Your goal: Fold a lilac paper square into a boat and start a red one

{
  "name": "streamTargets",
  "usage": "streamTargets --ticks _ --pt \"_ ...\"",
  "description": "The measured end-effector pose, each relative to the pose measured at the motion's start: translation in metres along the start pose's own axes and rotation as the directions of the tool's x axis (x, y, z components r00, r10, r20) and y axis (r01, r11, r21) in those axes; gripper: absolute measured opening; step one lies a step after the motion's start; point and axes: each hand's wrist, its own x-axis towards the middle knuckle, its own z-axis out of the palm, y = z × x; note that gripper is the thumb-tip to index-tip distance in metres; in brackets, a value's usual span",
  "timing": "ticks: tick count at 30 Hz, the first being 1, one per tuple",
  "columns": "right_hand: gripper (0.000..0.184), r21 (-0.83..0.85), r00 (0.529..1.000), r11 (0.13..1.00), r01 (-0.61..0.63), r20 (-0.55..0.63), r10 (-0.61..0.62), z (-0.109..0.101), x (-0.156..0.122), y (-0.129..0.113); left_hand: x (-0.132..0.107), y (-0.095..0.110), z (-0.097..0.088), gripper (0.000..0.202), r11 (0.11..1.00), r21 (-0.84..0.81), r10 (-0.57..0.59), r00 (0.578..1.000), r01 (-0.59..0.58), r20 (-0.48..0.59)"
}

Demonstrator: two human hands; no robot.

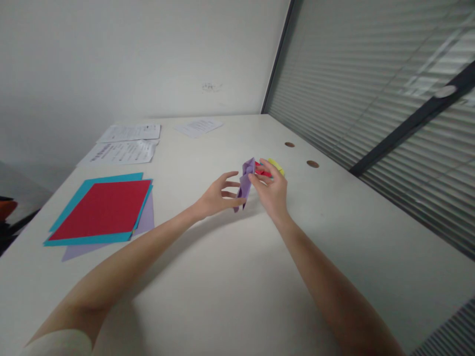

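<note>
A folded purple origami paper piece point(245, 182) is held tilted above the white table, with creased flaps at its top and pointed ends below. My right hand point(272, 190) pinches its upper right edge between thumb and fingers. At the piece's left side, my left hand point(218, 195) has its fingers spread and curved. Its thumb overlaps the lower part of the paper; whether it presses there I cannot tell. Just behind my right hand lie a red folded paper point(262, 169) and a yellow folded paper point(276, 166), both partly hidden by the fingers.
On the left of the table point(230, 287) is a stack of square sheets, with a red sheet point(106, 207) over blue and purple ones. Printed papers point(126, 151) lie farther back, another sheet point(198, 127) near the wall. Two round holes point(312, 164) are by the blinds point(371, 89).
</note>
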Motion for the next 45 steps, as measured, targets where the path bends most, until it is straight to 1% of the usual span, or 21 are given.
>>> streamTargets --ticks 2,3,5,8,10,11,13,16,18,22,27,31,34,40,45 --pt "0.053 -0.014 0.999 1.000 0.000 -0.049 -0.001 -0.004 0.005 0.006 -0.002 -0.004 0.001 0.091 0.993 0.099 0.057 0.998 -0.059 0.026" --pt "0.052 -0.012 0.998 1.000 -0.006 -0.064 0.005 -0.006 0.007 0.009 -0.003 -0.005 0.001 0.091 0.987 0.137 0.083 0.996 -0.086 0.027" --pt "0.053 0.006 0.996 0.999 -0.036 -0.083 0.036 -0.008 0.010 0.015 -0.003 -0.006 0.001 0.084 0.977 0.174 0.124 0.992 -0.126 0.018" --pt "0.055 0.046 0.991 0.995 -0.094 -0.090 0.097 -0.007 0.012 0.016 -0.004 -0.004 -0.001 0.065 0.980 0.127 0.153 0.988 -0.153 0.005" --pt "0.052 0.064 0.993 0.992 -0.106 -0.053 0.110 -0.005 0.010 0.011 -0.003 -0.002 -0.001 0.061 0.988 0.058 0.144 0.990 -0.144 0.005" --pt "0.050 0.067 0.995 0.993 -0.101 -0.015 0.102 -0.004 0.009 0.008 -0.002 -0.002 -0.002 0.062 0.990 0.025 0.136 0.991 -0.136 0.000" --pt "0.047 0.063 0.993 0.995 -0.081 0.096 0.075 -0.001 0.006 0.000 -0.001 -0.001 -0.002 0.066 0.992 -0.029 0.123 0.992 -0.124 -0.032" --pt "0.048 0.059 0.963 0.995 -0.076 0.264 0.058 0.003 0.000 -0.007 0.001 -0.001 -0.003 0.069 0.987 -0.097 0.115 0.988 -0.125 -0.102" --pt "0.050 0.060 0.945 0.996 -0.064 0.324 0.041 0.004 -0.002 -0.007 0.002 -0.001 -0.003 0.071 0.982 -0.141 0.109 0.986 -0.127 -0.130" --pt "0.053 0.031 0.933 0.999 0.006 0.358 -0.017 0.003 -0.006 -0.003 0.001 0.002 -0.001 0.072 0.972 -0.216 0.058 0.988 -0.088 -0.141" --pt "0.046 -0.050 0.922 0.990 0.133 0.372 -0.105 0.005 -0.010 -0.003 0.000 0.007 0.000 0.061 0.956 -0.293 -0.046 0.982 -0.010 -0.183" --pt "0.046 -0.041 0.906 0.987 0.155 0.403 -0.126 0.008 -0.014 -0.003 0.002 0.007 -0.001 0.058 0.934 -0.354 -0.109 0.979 0.043 -0.170" --pt "0.048 -0.013 0.904 0.991 0.134 0.411 -0.117 0.009 -0.015 -0.001 0.003 0.005 -0.003 0.055 0.917 -0.395 -0.125 0.981 0.058 -0.147" --pt "0.050 0.047 0.914 0.999 0.012 0.406 -0.030 0.009 -0.014 -0.002 0.004 0.004 -0.006 0.048 0.897 -0.435 -0.124 0.989 0.077 -0.080" --pt "0.052 0.064 0.914 0.996 -0.066 0.405 0.035 0.009 -0.014 -0.005 0.006 0.004 -0.008 0.043 0.896 -0.430 -0.163 0.983 0.110 -0.089"
